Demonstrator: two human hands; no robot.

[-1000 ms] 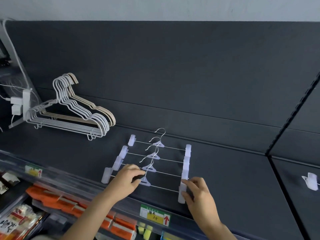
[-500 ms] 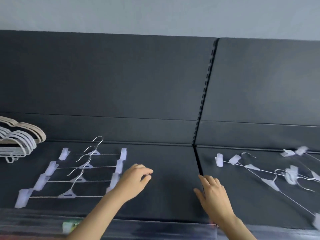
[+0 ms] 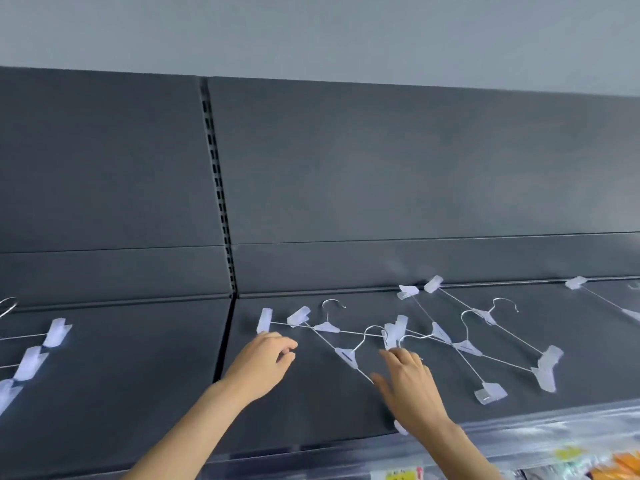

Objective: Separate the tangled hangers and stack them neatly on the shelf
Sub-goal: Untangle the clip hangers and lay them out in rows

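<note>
Several thin wire clip hangers with pale plastic clips lie crossed over one another in a tangled pile (image 3: 450,341) on the dark shelf (image 3: 311,403), right of the slotted upright. My left hand (image 3: 263,358) hovers with loosely curled fingers just below the leftmost clip (image 3: 265,320), holding nothing. My right hand (image 3: 408,386) reaches with spread fingers over one hanger's wire, its fingertips at a clip (image 3: 391,336) near the pile's middle. At the far left edge lies the neat row of sorted clip hangers (image 3: 38,348).
A slotted upright (image 3: 218,188) splits the dark back panel (image 3: 381,168) in two. A clear plastic lip (image 3: 536,431) runs along the shelf's front edge. Below it, at the bottom right, price tags and orange packets (image 3: 620,465) show on a lower shelf.
The view has swung right, from the sorted row to the tangled pile. Both hands let go of the sorted hangers and moved right onto the tangled ones.
</note>
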